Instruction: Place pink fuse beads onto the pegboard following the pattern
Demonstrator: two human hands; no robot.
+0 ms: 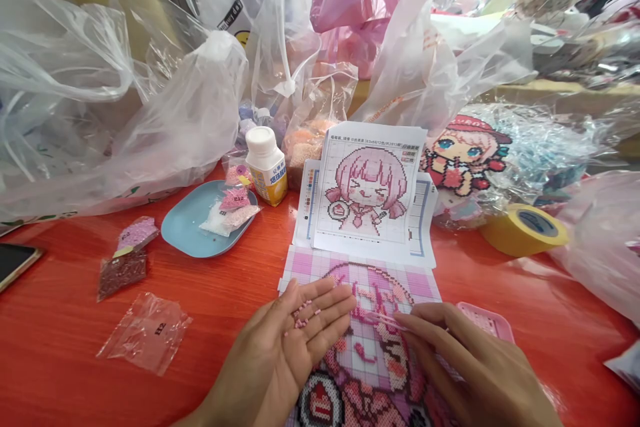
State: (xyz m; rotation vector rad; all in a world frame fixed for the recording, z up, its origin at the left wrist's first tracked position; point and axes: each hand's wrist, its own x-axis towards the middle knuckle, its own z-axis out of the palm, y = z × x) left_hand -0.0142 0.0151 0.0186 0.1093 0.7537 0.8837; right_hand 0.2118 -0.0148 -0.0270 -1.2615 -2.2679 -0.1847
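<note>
My left hand is palm up with its fingers stretched out, and several small pink beads lie loose on it. Between the thumb and fingers of my right hand are light pink tweezers, their tips over the bead picture. The bead picture, a pink-haired cartoon figure on a gridded pegboard, lies beneath both hands, which hide parts of it. A printed pattern sheet of a similar figure leans just behind it.
A blue plate with bead bags, a white bottle, an empty clear bag and a phone are to the left. Right are yellow tape, a pink tray and a finished bead figure. Plastic bags line the back.
</note>
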